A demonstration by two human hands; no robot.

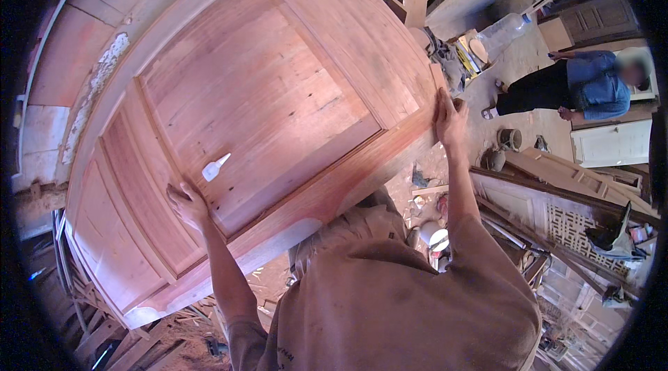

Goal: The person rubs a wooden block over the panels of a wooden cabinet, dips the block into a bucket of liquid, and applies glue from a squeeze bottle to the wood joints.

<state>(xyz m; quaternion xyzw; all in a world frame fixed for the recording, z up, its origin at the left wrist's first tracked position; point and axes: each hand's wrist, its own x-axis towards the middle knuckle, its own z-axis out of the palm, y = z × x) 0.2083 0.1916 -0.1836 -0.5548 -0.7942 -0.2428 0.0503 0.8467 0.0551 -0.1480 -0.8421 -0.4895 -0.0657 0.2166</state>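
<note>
A large reddish wooden panel door (250, 86) lies in front of me, with recessed panels and raised frame pieces. My left hand (189, 205) rests flat on a frame piece near its front edge, fingers spread. At the door's right end, my right hand (451, 119) closes around a small wooden strip (436, 77) that stands against the corner. Part of that strip is hidden by my fingers. A small white glue bottle (215, 167) with a pointed nozzle lies on the large recessed panel, close to my left hand.
Another person (591, 86) in a blue top stands at the right. A clear plastic bottle (506, 31) and a yellow box (467, 54) are beyond the door's right end. Carved wooden panels (577, 228) lean at right. Wood scraps (104, 333) pile up at lower left.
</note>
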